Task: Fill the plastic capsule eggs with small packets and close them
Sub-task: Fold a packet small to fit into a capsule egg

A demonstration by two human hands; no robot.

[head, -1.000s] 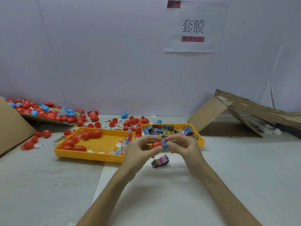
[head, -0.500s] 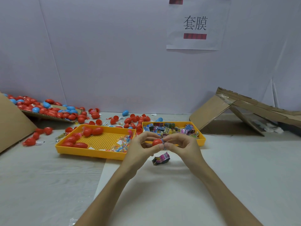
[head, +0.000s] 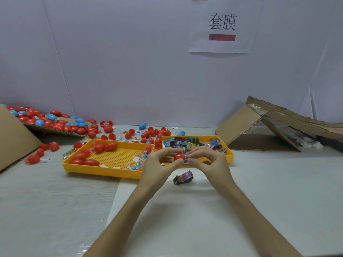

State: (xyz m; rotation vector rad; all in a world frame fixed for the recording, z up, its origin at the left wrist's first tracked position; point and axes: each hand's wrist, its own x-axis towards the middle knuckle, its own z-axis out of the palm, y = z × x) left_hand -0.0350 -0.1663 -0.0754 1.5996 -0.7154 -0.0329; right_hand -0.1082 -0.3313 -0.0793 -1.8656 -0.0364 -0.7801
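Both hands met above the middle of the table (head: pixel 278 182), just in front of the trays. On my remote feed the left hand (head: pixel 159 164) had its thumb and curled forefinger pinched round the red capsule egg (head: pixel 179 156), the other fingers bent loosely behind. The right hand (head: pixel 209 162) faced it, fingertips gathered on a blue packet (head: pixel 185 160) that touched the egg's right side (how far the packet sat inside the shell, I could not tell). Both forearms reached in from the near edge.

Under the hands, a loose packet (head: pixel 183 177) with purple print lay on the table, apart from both of them. Behind the left hand sat a yellow tray (head: pixel 104 170) with a perforated floor, holding several red eggs (head: pixel 105 147) at its far left and some clear-wrapped bits at its right end. Just beside it on the right, a smaller yellow tray (head: pixel 229 153) held a heap of printed packets (head: pixel 191 142).

Toward the far left corner, a pile of red and blue eggs (head: pixel 55 123) lay on a cardboard sheet (head: pixel 55 129), with more scattered along the far edge. A collapsed cardboard box (head: pixel 239 125) stood at the far right, and a paper sign (head: pixel 222 25) hung on the wall.
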